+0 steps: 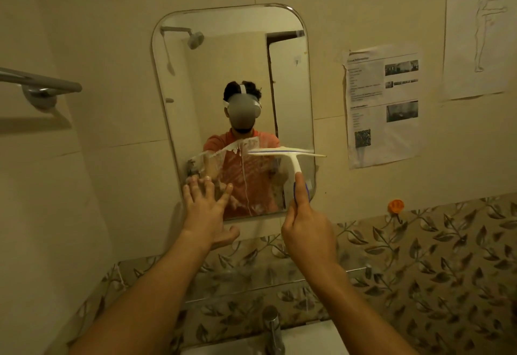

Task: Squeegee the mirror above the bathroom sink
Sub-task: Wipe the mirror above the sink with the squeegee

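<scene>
A rounded-corner mirror hangs on the tiled wall above the sink. Its upper part is streak-free; white soapy foam covers the lower part and drips down. My right hand grips the handle of a white squeegee, whose blade lies level against the glass at the lower right, along the foam's top edge. My left hand is spread flat with fingers apart, pressing the mirror's lower left corner. A person in an orange shirt is reflected in the glass.
A chrome tap and the white sink rim sit below, under a glass shelf. A towel bar juts from the left wall. Paper sheets hang at right. An orange hook sticks on the wall.
</scene>
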A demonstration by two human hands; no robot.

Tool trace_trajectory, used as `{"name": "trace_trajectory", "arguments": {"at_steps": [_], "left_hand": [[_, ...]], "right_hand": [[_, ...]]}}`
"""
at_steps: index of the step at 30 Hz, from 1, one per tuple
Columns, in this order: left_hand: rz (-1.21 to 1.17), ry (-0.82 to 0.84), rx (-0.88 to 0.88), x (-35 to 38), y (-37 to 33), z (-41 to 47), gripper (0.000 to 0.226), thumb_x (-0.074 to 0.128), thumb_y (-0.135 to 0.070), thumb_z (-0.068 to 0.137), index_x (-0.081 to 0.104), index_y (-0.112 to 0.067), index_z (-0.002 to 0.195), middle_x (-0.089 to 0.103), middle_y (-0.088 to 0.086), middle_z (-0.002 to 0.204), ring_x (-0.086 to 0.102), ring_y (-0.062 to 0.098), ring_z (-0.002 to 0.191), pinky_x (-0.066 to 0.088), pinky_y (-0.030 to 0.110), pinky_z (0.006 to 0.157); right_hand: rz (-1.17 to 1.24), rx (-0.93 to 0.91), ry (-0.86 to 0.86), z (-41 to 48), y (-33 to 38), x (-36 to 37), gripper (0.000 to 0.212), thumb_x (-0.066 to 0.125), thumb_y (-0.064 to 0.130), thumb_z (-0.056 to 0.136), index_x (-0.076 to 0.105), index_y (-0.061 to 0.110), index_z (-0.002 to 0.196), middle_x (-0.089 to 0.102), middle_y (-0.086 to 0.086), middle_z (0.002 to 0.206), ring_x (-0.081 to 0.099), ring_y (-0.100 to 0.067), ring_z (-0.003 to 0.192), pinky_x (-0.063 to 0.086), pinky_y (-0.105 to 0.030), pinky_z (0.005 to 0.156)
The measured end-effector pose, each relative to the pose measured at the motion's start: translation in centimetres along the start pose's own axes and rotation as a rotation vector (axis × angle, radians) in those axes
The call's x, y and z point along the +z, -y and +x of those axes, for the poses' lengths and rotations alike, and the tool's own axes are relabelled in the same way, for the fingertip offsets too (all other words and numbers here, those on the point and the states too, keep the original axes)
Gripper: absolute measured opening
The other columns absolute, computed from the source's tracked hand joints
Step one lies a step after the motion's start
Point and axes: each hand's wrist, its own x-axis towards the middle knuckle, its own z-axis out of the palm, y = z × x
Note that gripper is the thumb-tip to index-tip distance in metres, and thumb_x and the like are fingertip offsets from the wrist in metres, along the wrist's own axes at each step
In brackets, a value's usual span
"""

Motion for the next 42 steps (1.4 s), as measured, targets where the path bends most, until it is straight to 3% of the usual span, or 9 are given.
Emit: {"name": "trace_trajectory", "arguments": {"at_steps": [5, 10, 14, 18, 25, 29, 34, 42], "left_hand": [[0.004, -0.008, 0.006, 0.3, 0.1, 0.1, 0.109, 0.041, -0.083, 0.073, -0.004, -0.037, 0.160, -0.007, 0.026, 0.164, -0.013, 0.058, 0.145, -0.004, 0.068, 0.117], [0.014, -0.012, 0.013, 0.2, 0.2, 0.0, 0.108, 0.040, -0.083, 0.074, -0.005, -0.036, 0.160, -0.008, 0.027, 0.164, -0.013, 0.058, 0.145, -0.004, 0.068, 0.117], [0.022, -0.005, 0.013, 0.2, 0.2, 0.0, 0.108, 0.040, -0.084, 0.074, -0.006, -0.036, 0.160, -0.008, 0.026, 0.164, -0.014, 0.058, 0.145, -0.004, 0.068, 0.117], [0.026, -0.012, 0.010, 0.2, 0.2, 0.1, 0.108, 0.040, -0.084, 0.074, -0.005, -0.036, 0.160, -0.007, 0.026, 0.164, -0.012, 0.058, 0.146, -0.004, 0.068, 0.117], [0.037, -0.019, 0.012, 0.6, 0.3, 0.3, 0.110, 0.041, -0.085, 0.073, -0.005, -0.037, 0.160, -0.007, 0.026, 0.164, -0.011, 0.058, 0.145, -0.005, 0.068, 0.117], [0.043, -0.029, 0.017, 0.7, 0.4, 0.2, 0.111, 0.042, -0.085, 0.072, -0.005, -0.037, 0.160, -0.006, 0.026, 0.164, -0.009, 0.058, 0.146, -0.005, 0.068, 0.117], [0.052, -0.032, 0.022, 0.6, 0.1, 0.0, 0.110, 0.042, -0.084, 0.074, -0.006, -0.036, 0.160, -0.006, 0.027, 0.164, -0.009, 0.059, 0.145, -0.002, 0.068, 0.117], [0.073, -0.031, 0.025, 0.6, 0.2, 0.1, 0.110, 0.041, -0.084, 0.075, -0.008, -0.036, 0.160, -0.007, 0.027, 0.164, -0.007, 0.058, 0.146, -0.001, 0.067, 0.118]], "right_hand": [[0.026, 0.016, 0.019, -1.1, -1.0, 0.4, 0.066, 0.031, 0.038, 0.108, -0.014, 0.048, 0.155, 0.057, 0.000, 0.069, 0.055, -0.013, 0.056, 0.055, -0.036, 0.054], [0.117, -0.023, -0.080, 1.3, -0.3, -2.9, 0.060, 0.022, 0.050, 0.102, -0.010, 0.052, 0.153, 0.060, -0.002, 0.068, 0.058, -0.017, 0.056, 0.058, -0.042, 0.056], [0.085, -0.066, -0.148, 5.2, 1.5, -5.8, 0.059, 0.031, 0.039, 0.108, -0.002, 0.049, 0.156, 0.059, -0.004, 0.069, 0.059, -0.021, 0.059, 0.058, -0.045, 0.059], [0.032, -0.080, -0.162, 8.0, 2.3, -6.7, 0.060, 0.032, 0.034, 0.108, 0.001, 0.044, 0.159, 0.055, -0.003, 0.069, 0.056, -0.019, 0.059, 0.051, -0.037, 0.053], [-0.007, -0.056, -0.156, 6.2, 0.4, -3.3, 0.064, 0.031, 0.032, 0.108, -0.007, 0.041, 0.159, 0.055, -0.005, 0.066, 0.055, -0.019, 0.055, 0.049, -0.035, 0.050], [0.000, -0.037, -0.159, 3.9, -0.8, -0.9, 0.064, 0.031, 0.033, 0.107, -0.006, 0.039, 0.160, 0.052, -0.002, 0.063, 0.051, -0.016, 0.051, 0.038, -0.026, 0.047], [-0.006, -0.016, -0.127, 0.7, -2.5, 2.3, 0.070, 0.035, 0.028, 0.106, -0.010, 0.039, 0.159, 0.050, -0.001, 0.063, 0.046, -0.013, 0.050, 0.029, -0.025, 0.045], [-0.019, 0.004, -0.083, -2.8, -3.6, 4.8, 0.074, 0.035, 0.031, 0.106, -0.020, 0.043, 0.155, 0.054, -0.003, 0.062, 0.048, -0.016, 0.050, 0.043, -0.031, 0.046]]}}
